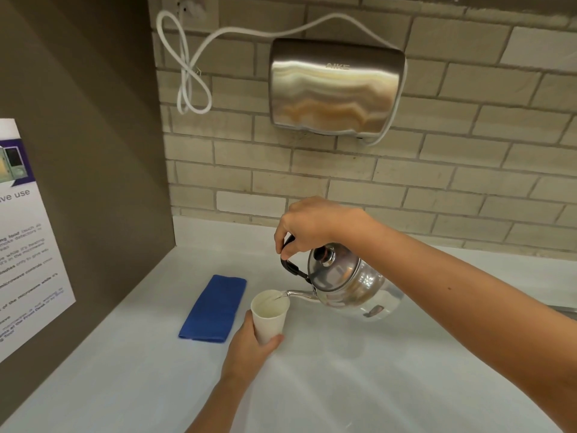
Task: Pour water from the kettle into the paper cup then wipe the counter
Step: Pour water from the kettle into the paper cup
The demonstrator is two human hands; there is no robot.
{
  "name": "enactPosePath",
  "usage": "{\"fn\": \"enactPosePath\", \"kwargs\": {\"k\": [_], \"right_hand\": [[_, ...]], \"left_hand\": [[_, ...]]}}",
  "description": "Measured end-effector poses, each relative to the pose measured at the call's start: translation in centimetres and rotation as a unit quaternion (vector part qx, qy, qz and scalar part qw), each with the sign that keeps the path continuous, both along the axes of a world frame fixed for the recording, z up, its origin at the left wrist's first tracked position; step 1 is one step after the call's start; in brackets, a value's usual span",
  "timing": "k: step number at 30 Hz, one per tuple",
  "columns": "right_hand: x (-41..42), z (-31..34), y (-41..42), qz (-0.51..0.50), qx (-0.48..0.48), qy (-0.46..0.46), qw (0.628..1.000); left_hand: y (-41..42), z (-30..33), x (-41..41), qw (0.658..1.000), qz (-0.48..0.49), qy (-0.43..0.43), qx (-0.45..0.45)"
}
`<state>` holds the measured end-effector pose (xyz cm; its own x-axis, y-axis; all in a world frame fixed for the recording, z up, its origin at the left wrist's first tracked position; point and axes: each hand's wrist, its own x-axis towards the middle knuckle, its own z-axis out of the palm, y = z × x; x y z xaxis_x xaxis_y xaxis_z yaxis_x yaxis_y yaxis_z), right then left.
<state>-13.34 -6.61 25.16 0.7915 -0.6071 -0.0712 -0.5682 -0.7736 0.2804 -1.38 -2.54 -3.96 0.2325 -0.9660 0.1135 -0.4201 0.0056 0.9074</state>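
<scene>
A shiny steel kettle (pixel 346 281) with a black handle hangs tilted to the left above the white counter (pixel 343 370). My right hand (pixel 309 226) grips its handle from above. Its thin spout reaches over the rim of a white paper cup (pixel 269 317), and a stream of water runs into the cup. My left hand (pixel 249 345) holds the cup from below and behind, upright on or just above the counter. A folded blue cloth (pixel 214 309) lies flat on the counter just left of the cup.
A steel hand dryer (pixel 335 85) hangs on the tiled back wall, with a looped white cord (pixel 190 79) to its left. A brown side panel (pixel 93 151) with a printed notice (pixel 28 245) closes the counter's left side. A metal edge (pixel 565 310) shows at the far right.
</scene>
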Motion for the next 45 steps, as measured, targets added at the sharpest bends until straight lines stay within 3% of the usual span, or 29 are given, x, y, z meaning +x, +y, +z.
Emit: {"fn": "enactPosePath", "kwargs": {"k": [45], "right_hand": [[0.33,-0.07,0.47,0.014,-0.018,0.017,1.0]], "left_hand": [[0.2,0.31,-0.06,1.0,0.004,0.001,-0.001]]}}
